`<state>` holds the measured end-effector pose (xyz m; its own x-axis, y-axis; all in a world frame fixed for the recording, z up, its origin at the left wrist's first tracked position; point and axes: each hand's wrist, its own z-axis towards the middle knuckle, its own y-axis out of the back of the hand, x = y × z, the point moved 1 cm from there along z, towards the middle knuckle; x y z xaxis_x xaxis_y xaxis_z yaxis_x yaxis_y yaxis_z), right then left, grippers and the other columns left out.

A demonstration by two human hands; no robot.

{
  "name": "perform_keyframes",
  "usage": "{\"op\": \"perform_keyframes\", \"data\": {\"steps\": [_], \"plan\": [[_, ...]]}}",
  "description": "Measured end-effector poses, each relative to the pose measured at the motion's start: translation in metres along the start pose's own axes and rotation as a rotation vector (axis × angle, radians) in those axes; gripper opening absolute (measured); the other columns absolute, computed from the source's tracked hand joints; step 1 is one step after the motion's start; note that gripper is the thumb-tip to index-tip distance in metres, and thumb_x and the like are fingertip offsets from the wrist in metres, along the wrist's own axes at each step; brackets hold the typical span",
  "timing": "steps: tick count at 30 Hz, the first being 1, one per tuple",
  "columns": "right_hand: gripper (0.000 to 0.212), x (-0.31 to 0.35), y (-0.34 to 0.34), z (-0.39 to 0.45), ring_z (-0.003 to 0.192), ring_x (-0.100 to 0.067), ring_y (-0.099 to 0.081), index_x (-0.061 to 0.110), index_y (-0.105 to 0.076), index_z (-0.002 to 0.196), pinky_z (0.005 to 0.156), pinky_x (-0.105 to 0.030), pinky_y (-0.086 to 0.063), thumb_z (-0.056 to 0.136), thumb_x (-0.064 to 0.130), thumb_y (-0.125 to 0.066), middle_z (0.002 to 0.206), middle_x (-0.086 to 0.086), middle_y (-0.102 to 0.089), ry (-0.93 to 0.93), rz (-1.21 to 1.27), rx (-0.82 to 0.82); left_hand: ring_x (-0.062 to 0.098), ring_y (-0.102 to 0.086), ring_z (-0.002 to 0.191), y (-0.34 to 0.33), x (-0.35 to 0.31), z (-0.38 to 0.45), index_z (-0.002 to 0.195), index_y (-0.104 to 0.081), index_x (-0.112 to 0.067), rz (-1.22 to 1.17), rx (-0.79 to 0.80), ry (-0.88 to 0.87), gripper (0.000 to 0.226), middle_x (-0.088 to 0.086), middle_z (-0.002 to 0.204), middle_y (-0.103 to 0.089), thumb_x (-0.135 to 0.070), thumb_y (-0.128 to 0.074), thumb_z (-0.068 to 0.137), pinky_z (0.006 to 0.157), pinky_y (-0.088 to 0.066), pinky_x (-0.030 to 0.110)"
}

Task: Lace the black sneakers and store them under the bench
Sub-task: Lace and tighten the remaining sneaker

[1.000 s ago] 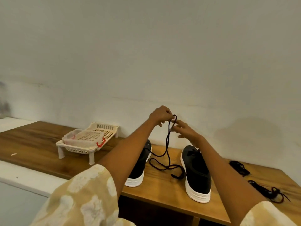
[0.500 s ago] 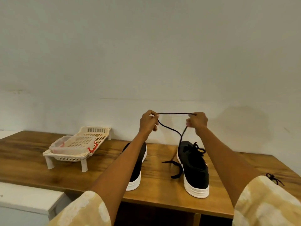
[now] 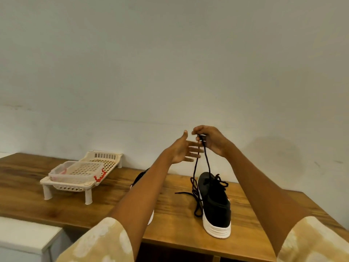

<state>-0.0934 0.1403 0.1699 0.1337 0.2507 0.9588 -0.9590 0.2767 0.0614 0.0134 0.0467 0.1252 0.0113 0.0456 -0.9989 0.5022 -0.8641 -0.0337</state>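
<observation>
Nearest the camera, two pale yellow patterned sleeves (image 3: pixel 100 242) at the bottom corners, bare forearms reaching forward over the wooden bench (image 3: pixel 170 224). On the bench top, right of centre, a black sneaker (image 3: pixel 215 201) with a white sole, standing upright, heel toward the camera, laces bunched loosely at its tongue. Left of it, mostly hidden behind the left forearm, a second black sneaker (image 3: pixel 140 176), only a sliver of black upper and a bit of white sole showing. Between the two shoes, the loose end of a black shoelace (image 3: pixel 196 178) trailing and looping on the wood just beside the right sneaker, then rising in two strands. Up above the shoes, right hand (image 3: pixel 211 140) pinched shut on the top of that lace, both strands dangling from the fingertips. Left hand (image 3: pixel 182 150) open, fingers spread, palm turned toward the lace, fingertips at the strands, gripping nothing. Off to the left, well apart, a cream plastic rack (image 3: pixel 75 184) on short legs, carrying a clear container (image 3: pixel 75 172) with red clips. Behind everything, a plain pale wall (image 3: pixel 170 63).
</observation>
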Motion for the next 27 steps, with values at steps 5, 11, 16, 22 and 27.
{"op": "perform_keyframes", "data": {"steps": [5,11,16,22,27], "plan": [[0.021,-0.023,-0.014,-0.011,0.072,-0.019,-0.065,0.002,-0.068,0.089,0.072,-0.029,-0.055,0.091,0.000,-0.047,0.086,-0.008,-0.069,-0.245,-0.361,0.257,0.020,-0.057,0.061,0.001,-0.039,0.007,0.081,-0.051,-0.010,-0.457,-0.189,0.002,0.035,0.005,0.061,-0.061,-0.025,-0.029,0.103,0.063,-0.046,0.032],[0.026,-0.081,-0.022,-0.026,0.080,-0.015,-0.066,0.010,-0.070,0.084,0.082,-0.027,-0.055,0.090,-0.004,-0.049,0.089,-0.001,-0.070,-0.532,-0.674,0.473,0.009,-0.027,0.028,0.012,-0.067,0.005,0.081,-0.047,-0.009,-0.278,-0.457,-0.022,0.036,0.001,0.059,-0.034,-0.006,-0.015,0.096,0.042,-0.027,0.020],[0.020,-0.091,-0.017,-0.014,0.080,-0.016,-0.058,0.003,-0.063,0.103,0.072,-0.024,-0.049,0.097,0.007,-0.045,0.091,-0.006,-0.062,-0.305,-0.200,-0.105,0.007,-0.015,0.028,0.007,-0.054,0.003,0.081,-0.044,-0.011,0.145,-0.332,0.115,0.027,-0.002,0.058,-0.026,-0.010,-0.021,0.096,0.032,-0.012,0.011],[0.045,-0.060,-0.022,0.010,0.055,-0.019,-0.058,0.008,-0.056,0.096,0.055,-0.028,-0.052,0.101,0.046,-0.031,0.075,-0.009,-0.055,-0.397,0.377,-0.135,0.004,-0.020,0.035,-0.008,-0.012,0.002,0.079,-0.050,-0.015,0.655,0.101,0.284,0.028,-0.006,0.047,-0.031,-0.017,-0.030,0.099,0.035,-0.014,0.016],[0.034,-0.034,-0.004,0.025,0.064,-0.020,-0.052,0.009,-0.050,0.083,0.060,-0.031,-0.046,0.104,0.026,-0.028,0.080,-0.009,-0.057,-0.322,0.397,-0.349,0.003,-0.025,0.040,-0.005,0.004,-0.004,0.109,-0.055,-0.012,0.811,0.391,0.416,0.029,-0.007,0.055,-0.036,-0.021,-0.028,0.103,0.040,-0.020,0.016]]}}
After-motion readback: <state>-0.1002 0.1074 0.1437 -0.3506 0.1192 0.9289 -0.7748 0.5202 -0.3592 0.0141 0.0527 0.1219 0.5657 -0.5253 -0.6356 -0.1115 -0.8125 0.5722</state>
